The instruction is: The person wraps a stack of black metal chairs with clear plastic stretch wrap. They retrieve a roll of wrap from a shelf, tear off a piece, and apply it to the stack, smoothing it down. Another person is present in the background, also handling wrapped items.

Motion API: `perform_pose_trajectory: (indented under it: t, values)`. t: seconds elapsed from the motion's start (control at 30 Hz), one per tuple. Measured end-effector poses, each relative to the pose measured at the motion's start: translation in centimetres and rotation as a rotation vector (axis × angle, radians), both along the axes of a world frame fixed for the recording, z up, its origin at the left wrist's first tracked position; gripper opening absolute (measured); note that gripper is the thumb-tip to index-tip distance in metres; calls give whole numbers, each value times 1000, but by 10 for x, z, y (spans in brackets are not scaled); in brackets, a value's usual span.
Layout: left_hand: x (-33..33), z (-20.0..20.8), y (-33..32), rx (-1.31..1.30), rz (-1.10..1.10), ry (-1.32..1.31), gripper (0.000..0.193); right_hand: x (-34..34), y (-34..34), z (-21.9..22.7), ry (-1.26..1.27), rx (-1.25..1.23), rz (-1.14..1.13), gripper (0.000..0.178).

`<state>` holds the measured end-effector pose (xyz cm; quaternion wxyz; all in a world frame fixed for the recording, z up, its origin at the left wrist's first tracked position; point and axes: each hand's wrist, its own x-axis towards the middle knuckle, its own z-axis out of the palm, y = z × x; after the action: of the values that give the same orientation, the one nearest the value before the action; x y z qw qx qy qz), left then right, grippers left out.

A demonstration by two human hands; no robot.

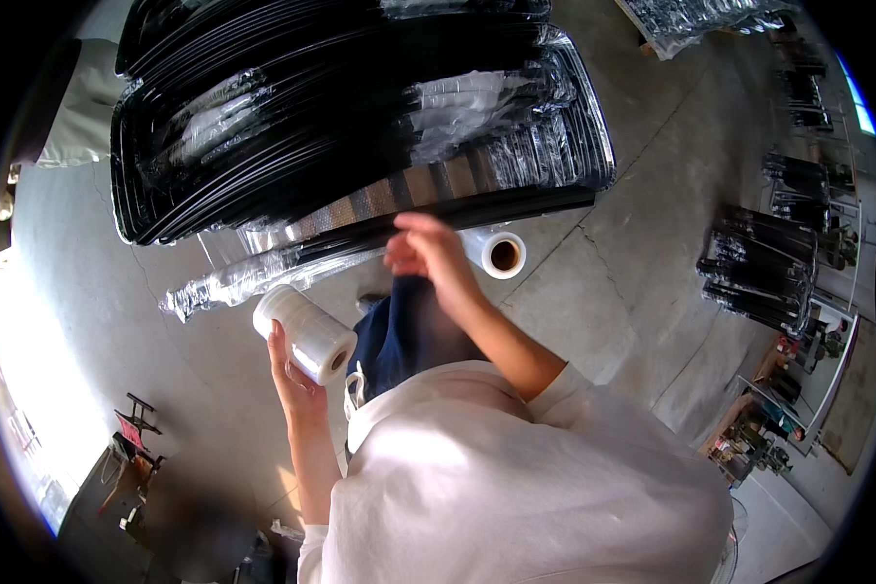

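Observation:
My left hand (pixel 292 368) is wrapped round a thick roll of clear stretch film (pixel 307 331), held tilted at my left side with its core end facing me. My right hand (pixel 426 251) is raised in front of my waist, its fingers loosely bent and apart, with nothing visible in them. Just beyond it runs the near edge of a big bundle of black curved frames (pixel 341 127), partly wrapped in clear film and bubble wrap (pixel 389 193). A second film roll (pixel 501 255) with a brown core lies at the bundle's near edge, right of my right hand.
Crumpled film (pixel 234 284) hangs off the bundle's near left corner. Several stacks of dark wrapped parts (pixel 759 268) stand far right, near cluttered shelving (pixel 759 419). Another film-covered stack (pixel 706 19) is at the top right. Concrete floor (pixel 574 302) surrounds me.

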<state>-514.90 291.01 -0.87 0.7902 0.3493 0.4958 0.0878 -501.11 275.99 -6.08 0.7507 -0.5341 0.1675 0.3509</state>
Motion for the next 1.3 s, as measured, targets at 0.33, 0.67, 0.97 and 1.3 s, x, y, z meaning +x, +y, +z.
perform_pose_trajectory:
  t: [0.33, 0.67, 0.97, 1.3]
  values:
    - [34, 4, -15, 43, 39, -9, 54, 182, -26, -127, 201, 428, -720, 59]
    - [43, -9, -1, -40, 58, -71, 65, 183, -43, -150, 197, 499, -569, 63]
    - [-15, 5, 42, -57, 129, -143, 57, 118, 15, -138, 358, 253, -289, 24]
    - [-195, 2, 165, -80, 328, -215, 50, 9, 140, -56, -246, -245, -185, 37]
